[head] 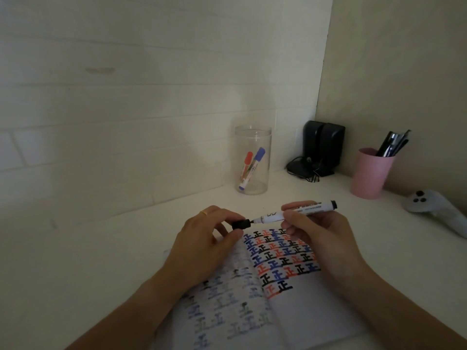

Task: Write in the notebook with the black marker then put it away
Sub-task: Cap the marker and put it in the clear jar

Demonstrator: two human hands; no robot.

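An open notebook (300,309) lies on the white desk, its right page filled with rows of black, blue and red characters. Above its top edge my right hand (313,231) holds the black marker (275,216) by its white barrel, tip pointing left. My left hand (204,238) pinches the marker's black cap (241,224) just in front of the tip; cap and tip are nearly touching. A clear glass jar (253,160) stands behind, near the wall, with a red marker (246,165) and a blue marker (255,164) leaning inside.
A pink cup (370,174) with dark pens stands at the right. A black device (323,147) with cables sits in the corner. A white game controller (434,207) lies at the far right. Tiled wall runs behind the desk.
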